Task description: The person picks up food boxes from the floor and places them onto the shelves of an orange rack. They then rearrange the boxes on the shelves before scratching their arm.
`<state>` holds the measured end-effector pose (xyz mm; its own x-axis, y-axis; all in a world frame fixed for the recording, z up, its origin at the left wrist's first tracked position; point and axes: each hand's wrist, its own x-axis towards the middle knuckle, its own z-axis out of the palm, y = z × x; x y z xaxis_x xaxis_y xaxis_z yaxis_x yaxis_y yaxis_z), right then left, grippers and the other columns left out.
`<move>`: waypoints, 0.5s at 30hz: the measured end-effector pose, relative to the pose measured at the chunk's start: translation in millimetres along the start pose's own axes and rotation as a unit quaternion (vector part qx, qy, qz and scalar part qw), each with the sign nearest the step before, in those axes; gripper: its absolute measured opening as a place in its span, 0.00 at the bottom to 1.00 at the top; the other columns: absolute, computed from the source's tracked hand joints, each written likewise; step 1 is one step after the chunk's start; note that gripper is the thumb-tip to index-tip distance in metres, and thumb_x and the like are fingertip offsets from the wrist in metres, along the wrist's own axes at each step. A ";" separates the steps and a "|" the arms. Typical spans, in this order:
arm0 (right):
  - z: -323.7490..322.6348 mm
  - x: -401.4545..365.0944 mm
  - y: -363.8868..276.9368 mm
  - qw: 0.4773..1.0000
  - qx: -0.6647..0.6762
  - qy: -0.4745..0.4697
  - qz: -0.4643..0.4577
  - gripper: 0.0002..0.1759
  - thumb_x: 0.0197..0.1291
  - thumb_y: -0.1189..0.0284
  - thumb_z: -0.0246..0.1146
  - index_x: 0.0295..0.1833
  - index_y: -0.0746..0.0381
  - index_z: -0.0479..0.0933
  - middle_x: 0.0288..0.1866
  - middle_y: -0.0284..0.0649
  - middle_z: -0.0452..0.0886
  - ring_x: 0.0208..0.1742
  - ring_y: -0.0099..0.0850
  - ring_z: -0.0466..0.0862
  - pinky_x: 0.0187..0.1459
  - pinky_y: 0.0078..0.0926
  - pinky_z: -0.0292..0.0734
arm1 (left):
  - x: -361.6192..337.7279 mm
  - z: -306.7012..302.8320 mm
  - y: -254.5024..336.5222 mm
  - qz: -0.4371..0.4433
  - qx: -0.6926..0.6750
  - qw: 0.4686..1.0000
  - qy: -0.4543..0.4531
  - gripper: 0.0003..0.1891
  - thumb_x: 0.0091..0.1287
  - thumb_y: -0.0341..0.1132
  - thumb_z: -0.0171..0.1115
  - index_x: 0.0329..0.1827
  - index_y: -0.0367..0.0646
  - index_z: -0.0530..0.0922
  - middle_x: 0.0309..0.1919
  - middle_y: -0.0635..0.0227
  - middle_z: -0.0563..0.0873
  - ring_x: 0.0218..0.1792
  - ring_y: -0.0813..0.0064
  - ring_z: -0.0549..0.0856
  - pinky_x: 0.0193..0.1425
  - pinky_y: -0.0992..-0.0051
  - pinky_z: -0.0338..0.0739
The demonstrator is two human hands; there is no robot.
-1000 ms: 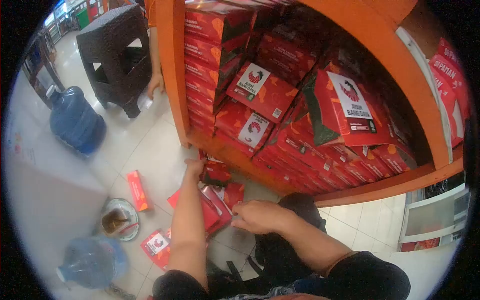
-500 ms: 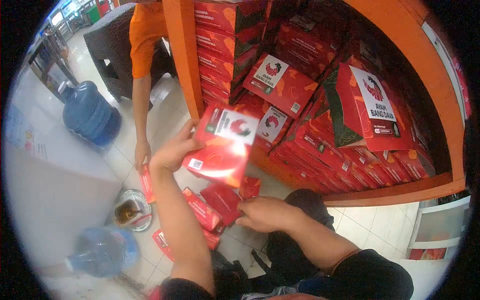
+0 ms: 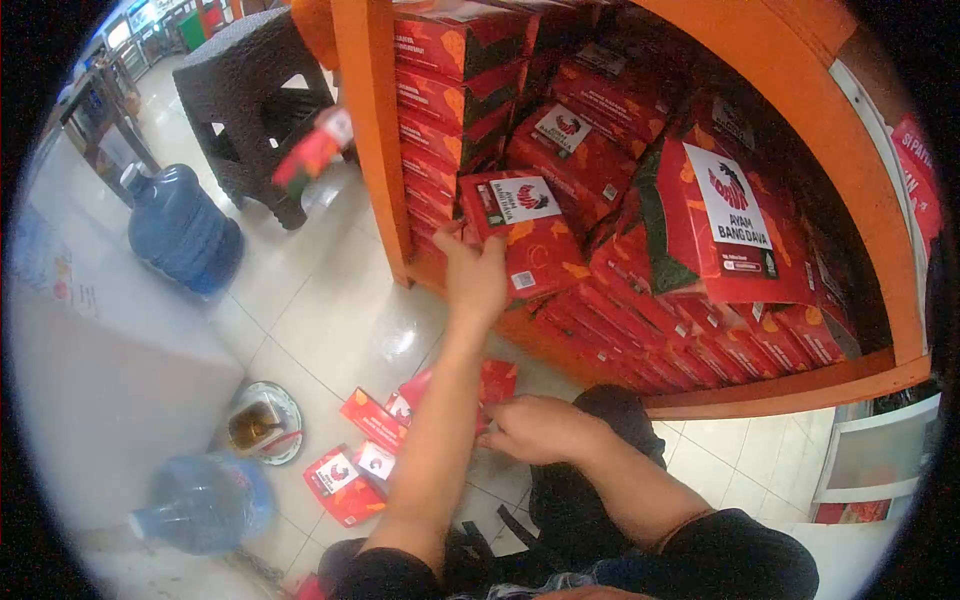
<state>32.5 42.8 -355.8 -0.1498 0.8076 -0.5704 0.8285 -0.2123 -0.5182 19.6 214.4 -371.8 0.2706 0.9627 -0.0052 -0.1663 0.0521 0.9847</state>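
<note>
My left hand (image 3: 474, 270) reaches to the shelf opening, thumb and fingers closed on the left edge of a red printed food box (image 3: 548, 250). This box has a white logo panel and rests against other boxes inside. Lower down, my right hand (image 3: 545, 430) is curled at the edge of a red box (image 3: 497, 380) near the floor; my left forearm hides part of it. Several more red boxes (image 3: 345, 485) lie on the floor left of my forearm.
An orange-framed shelf (image 3: 800, 385) holds stacks of red boxes. Leftward are a dark stool (image 3: 245, 110), blue water jugs (image 3: 185, 230) and a plate (image 3: 290, 405) with a brown item. At the top, another person's orange sleeve (image 3: 315, 30) shows beside a blurred red box (image 3: 315, 150).
My left hand has carried its box right, into the shelf opening. My right hand stays nearly still. The other person's arm has withdrawn upward, and a red box has risen from the floor.
</note>
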 end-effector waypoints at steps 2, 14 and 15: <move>-1.1 -0.3 -2.5 1.000 0.013 0.002 0.012 0.24 0.71 0.56 0.61 0.56 0.67 0.79 0.48 0.62 0.85 0.54 0.60 0.85 0.57 0.57 0.78 | 15.7 -0.4 -36.7 -0.006 0.030 0.999 0.025 0.34 0.70 0.39 0.60 0.71 0.31 0.56 0.57 0.33 0.82 0.59 0.43 0.84 0.66 0.58 0.74; -8.8 -8.8 22.9 0.994 0.057 0.078 -0.053 0.24 0.71 0.55 0.62 0.57 0.65 0.79 0.51 0.59 0.85 0.56 0.59 0.84 0.57 0.54 0.78 | 23.5 -14.0 6.3 -0.062 0.031 0.997 -0.018 0.28 0.72 0.33 0.59 0.69 0.30 0.59 0.58 0.42 0.82 0.58 0.50 0.84 0.66 0.60 0.75; -11.0 -7.3 22.4 0.993 0.054 0.090 -0.044 0.22 0.72 0.57 0.62 0.57 0.65 0.80 0.50 0.59 0.85 0.55 0.59 0.84 0.57 0.54 0.78 | 17.8 -8.0 6.5 -0.062 0.030 0.997 -0.017 0.28 0.72 0.33 0.59 0.69 0.30 0.59 0.58 0.42 0.82 0.58 0.50 0.84 0.66 0.60 0.75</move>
<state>58.0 38.2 -356.2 -0.1119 0.9092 -0.4011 0.7519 -0.1864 -0.6324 15.8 234.0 -366.9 0.3187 0.9399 -0.1229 -0.0725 0.1534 0.9855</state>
